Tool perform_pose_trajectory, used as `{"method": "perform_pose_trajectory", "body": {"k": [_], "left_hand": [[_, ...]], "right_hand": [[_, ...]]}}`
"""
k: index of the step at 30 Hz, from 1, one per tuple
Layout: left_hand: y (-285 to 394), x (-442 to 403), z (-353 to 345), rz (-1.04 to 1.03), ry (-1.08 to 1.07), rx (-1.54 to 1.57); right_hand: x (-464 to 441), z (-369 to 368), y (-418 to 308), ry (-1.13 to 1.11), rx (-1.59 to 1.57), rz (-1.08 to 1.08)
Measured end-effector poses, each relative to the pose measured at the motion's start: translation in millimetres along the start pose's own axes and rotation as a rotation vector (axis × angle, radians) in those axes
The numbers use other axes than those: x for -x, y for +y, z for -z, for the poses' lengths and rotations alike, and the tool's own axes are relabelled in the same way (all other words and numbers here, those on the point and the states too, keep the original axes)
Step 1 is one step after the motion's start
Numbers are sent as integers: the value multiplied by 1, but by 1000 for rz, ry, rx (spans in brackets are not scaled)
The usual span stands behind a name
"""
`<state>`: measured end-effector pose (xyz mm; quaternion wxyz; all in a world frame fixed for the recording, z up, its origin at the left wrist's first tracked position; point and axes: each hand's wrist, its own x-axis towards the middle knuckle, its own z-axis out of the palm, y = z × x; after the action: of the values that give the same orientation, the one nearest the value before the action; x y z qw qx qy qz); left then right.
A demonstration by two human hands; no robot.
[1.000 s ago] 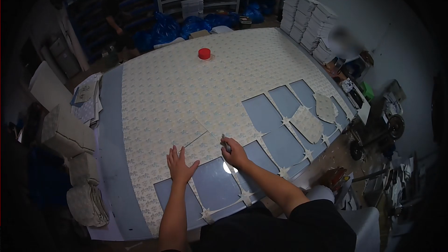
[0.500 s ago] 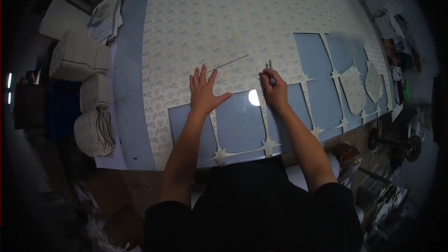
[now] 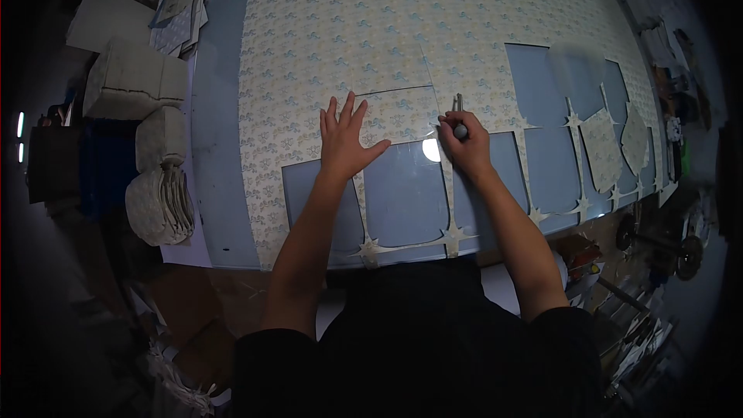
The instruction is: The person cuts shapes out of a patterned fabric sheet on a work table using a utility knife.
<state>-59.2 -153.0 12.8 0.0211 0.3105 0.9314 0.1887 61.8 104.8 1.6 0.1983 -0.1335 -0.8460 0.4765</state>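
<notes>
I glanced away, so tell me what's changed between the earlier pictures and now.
Mainly the view: it tipped downward, so the red round item, back shelves and other people left the frame. The left hand and right hand didn't clearly shift over the patterned sheet; nothing was taken hold of or let go. Unchanged: left hand spread, small tool in the right hand, two loose pieces lying on the right.

Cream sheet w/ blue floral print [image 3: 325,46] lies flat, openings along near side; slim grey hand tool [image 3: 460,101] nr ctr.
</notes>
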Motion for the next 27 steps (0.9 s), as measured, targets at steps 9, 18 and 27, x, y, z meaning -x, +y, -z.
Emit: {"method": "perform_pose_trajectory", "body": {"k": [9, 18, 27], "left_hand": [[-2, -2, -4, 13, -10, -9], [-4, -1, -6, 3, 21, 26], [-3, -2, -7, 18, 15, 16]], "right_hand": [[0, -6, 1, 31, -39, -16], [-8, -2, -13, -196, 299, 197], [-7, -3, -15, -281, 333, 162]]}}
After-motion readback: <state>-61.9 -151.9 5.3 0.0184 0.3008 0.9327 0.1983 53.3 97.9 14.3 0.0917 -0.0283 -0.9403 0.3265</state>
